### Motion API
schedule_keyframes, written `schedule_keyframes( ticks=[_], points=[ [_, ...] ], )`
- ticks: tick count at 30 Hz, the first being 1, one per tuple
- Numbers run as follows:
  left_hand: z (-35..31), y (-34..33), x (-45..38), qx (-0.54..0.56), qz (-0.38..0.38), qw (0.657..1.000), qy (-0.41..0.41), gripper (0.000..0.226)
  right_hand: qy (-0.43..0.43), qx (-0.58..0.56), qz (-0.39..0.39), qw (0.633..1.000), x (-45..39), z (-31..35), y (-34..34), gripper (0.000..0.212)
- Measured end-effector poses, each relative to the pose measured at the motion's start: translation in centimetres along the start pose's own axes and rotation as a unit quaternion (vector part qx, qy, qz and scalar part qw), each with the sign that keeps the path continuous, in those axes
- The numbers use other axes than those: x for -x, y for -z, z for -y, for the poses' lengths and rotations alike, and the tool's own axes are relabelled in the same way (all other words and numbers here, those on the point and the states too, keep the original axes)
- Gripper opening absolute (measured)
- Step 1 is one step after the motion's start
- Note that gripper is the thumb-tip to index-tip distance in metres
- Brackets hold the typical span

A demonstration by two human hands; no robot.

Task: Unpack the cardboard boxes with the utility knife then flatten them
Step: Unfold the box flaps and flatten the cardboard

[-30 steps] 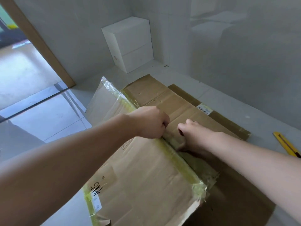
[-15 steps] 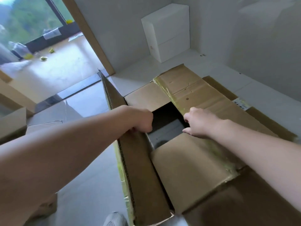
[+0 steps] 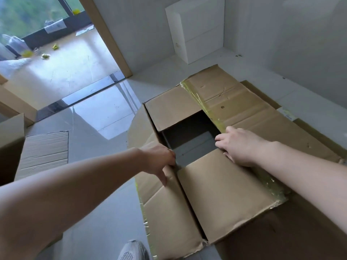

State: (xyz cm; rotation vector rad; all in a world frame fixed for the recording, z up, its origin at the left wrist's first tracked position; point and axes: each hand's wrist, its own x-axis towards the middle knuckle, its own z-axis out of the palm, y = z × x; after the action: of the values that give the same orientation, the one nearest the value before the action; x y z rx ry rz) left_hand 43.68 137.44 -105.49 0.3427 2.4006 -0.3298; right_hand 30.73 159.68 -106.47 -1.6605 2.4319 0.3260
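Observation:
A large brown cardboard box (image 3: 225, 194) stands on the floor with its top flaps spread and a dark opening (image 3: 189, 132) in the middle. Yellowish tape (image 3: 208, 107) runs along the edge of the right flap. My left hand (image 3: 157, 160) grips the inner edge of the left flap, fingers curled over it and thumb lying on top. Across the opening, my right hand (image 3: 242, 145) holds the taped edge of the right flap, fingertips reaching over the opening. No utility knife is in view.
A white box (image 3: 197, 30) stands in the far corner against the wall. Flattened cardboard (image 3: 45, 151) and another brown box (image 3: 11, 132) lie at the left. A wooden door frame (image 3: 107, 38) is at the back left. My shoe (image 3: 131, 250) is beside the box's near corner.
The taped seam has come apart. My hands pulled the two top flaps away from each other, the left flap swung outward and down, and the opening widened.

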Motion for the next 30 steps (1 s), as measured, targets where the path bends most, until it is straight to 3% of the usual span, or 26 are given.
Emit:
schedule_keyframes(
  ticks=[8, 11, 14, 17, 20, 26, 30],
  points=[
    [2.6, 0.8, -0.9, -0.073, -0.05, 0.993, 0.08, 0.045, -0.057, 0.027, -0.025, 0.998, -0.4, -0.9, 0.8, 0.039],
    [3.6, 1.6, -1.3, -0.053, 0.017, 0.993, 0.105, 0.045, -0.065, 0.039, -0.04, 0.996, -1.1, -1.0, 1.8, 0.036],
    [2.9, 3.2, -2.5, -0.04, 0.071, 0.989, 0.12, 0.026, -0.061, 0.06, -0.034, 0.996, -1.2, -1.3, 2.8, 0.035],
    [1.2, 4.6, -4.3, 0.082, -0.01, 0.989, 0.125, 0.036, -0.062, 0.085, -0.034, 0.994, -0.4, -2.4, 4.5, 0.034],
    [-0.3, 5.2, -5.9, 0.16, -0.079, 0.979, 0.098, 0.033, -0.071, 0.094, -0.054, 0.991, 0.7, -3.6, 7.0, 0.035],
    [-2.0, 7.3, -8.4, 0.15, -0.112, 0.979, 0.074, 0.034, -0.168, 0.134, -0.079, 0.974, 4.8, -7.9, 10.4, 0.036],
    [-2.6, 7.9, -9.3, 0.161, -0.116, 0.978, 0.067, 0.031, -0.264, 0.166, -0.014, 0.95, 6.7, -10.6, 8.9, 0.052]
  ],
)
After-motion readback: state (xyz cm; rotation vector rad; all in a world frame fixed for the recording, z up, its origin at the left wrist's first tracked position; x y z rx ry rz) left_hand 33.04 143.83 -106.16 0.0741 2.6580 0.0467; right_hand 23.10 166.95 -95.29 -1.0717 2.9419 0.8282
